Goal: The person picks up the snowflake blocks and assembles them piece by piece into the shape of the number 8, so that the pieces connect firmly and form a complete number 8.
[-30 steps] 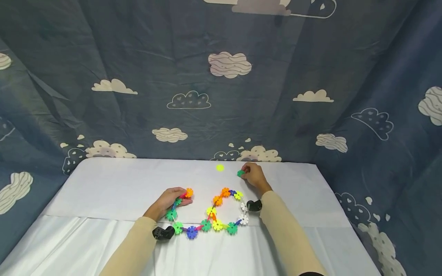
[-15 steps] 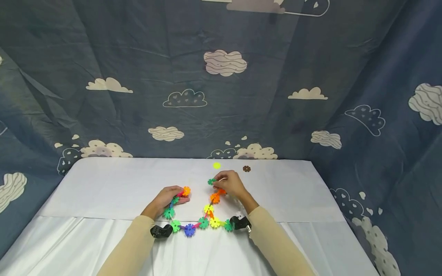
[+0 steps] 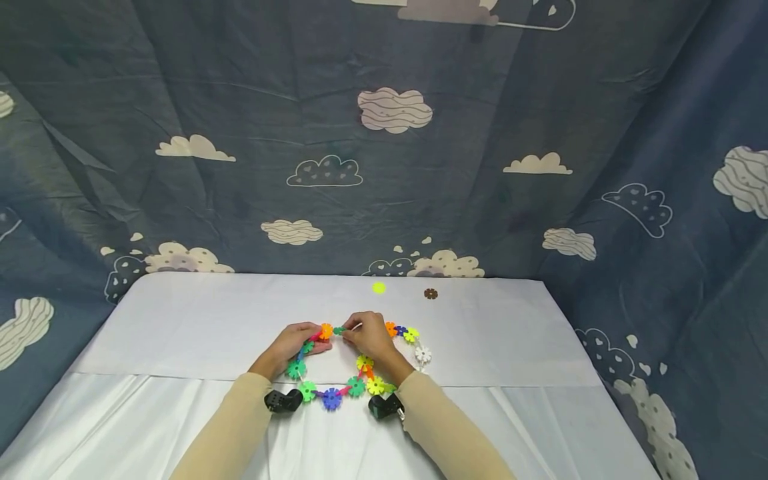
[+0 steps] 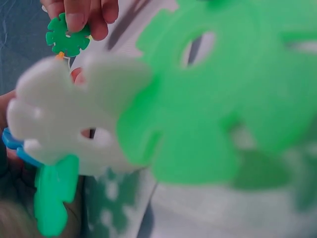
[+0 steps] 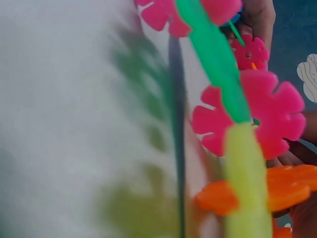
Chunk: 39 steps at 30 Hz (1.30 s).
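A chain of notched flower-shaped plastic discs (image 3: 332, 399) lies in front of me, linked edge to edge in many colours. My left hand (image 3: 289, 348) holds its left end, where an orange disc (image 3: 327, 331) sticks out past the fingers. Between the thumb and fingers of my right hand (image 3: 371, 337) is a loose green disc (image 3: 339, 331), right beside the orange one. The left wrist view shows that green disc (image 4: 68, 37) face on, with a blurred white disc (image 4: 54, 109) nearer. Pink discs (image 5: 272, 114) fill part of the right wrist view. My right forearm hides some links.
The chain's right part curves into a loop, with white discs (image 3: 423, 354) on its right side. Farther back on the white-covered table (image 3: 198, 320) lie a yellow disc (image 3: 379, 287) and a brown disc (image 3: 431, 293). A dark cloud-print cloth (image 3: 336, 220) hangs behind.
My right hand has come left and nearer with the green disc, from the back right to beside the orange disc. The brown disc has come into sight. My left hand has hardly moved.
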Available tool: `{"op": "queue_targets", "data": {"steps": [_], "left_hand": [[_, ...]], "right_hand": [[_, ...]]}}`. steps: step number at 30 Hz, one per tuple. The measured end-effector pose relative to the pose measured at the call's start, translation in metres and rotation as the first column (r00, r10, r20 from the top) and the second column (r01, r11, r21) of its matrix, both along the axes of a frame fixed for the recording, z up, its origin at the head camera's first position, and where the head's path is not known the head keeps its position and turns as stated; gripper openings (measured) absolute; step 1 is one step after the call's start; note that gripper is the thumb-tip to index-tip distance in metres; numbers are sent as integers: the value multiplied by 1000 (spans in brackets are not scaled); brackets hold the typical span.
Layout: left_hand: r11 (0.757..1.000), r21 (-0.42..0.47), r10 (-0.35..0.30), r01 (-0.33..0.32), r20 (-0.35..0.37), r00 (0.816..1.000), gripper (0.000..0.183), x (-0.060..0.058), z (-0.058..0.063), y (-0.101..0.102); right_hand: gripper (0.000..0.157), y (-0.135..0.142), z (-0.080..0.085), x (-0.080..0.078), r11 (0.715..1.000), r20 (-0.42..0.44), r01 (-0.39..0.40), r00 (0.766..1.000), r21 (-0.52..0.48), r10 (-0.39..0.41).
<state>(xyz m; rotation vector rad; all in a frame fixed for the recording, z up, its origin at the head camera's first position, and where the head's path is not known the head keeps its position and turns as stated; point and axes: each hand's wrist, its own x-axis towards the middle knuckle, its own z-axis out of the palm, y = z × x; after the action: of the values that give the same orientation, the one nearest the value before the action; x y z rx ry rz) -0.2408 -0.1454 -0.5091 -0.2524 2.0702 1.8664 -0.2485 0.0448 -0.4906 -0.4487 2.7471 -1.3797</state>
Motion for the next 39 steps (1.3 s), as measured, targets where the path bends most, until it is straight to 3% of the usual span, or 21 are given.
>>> {"op": "queue_targets", "data": {"steps": [5,8,19,39], "left_hand": [[1000,1,9,-9,-6,1000,26,0,1,1],[999,49,12,-12,4,1000,24,0,2,1],[994,109,13,-16,32,999,25,0,2,1],[998,52,29,-29,11,1000,24,1,2,1]], "right_hand": [[4,-2,-4,2,999,13,34,999,-14,-33],[4,-3,-4,4,999,20,47,999,-25,-47],[6,-6,-4,8,998,-66,61,996,10,-61],[9,-5,-5,7,1000,-65,8,998,3,-8]]}}
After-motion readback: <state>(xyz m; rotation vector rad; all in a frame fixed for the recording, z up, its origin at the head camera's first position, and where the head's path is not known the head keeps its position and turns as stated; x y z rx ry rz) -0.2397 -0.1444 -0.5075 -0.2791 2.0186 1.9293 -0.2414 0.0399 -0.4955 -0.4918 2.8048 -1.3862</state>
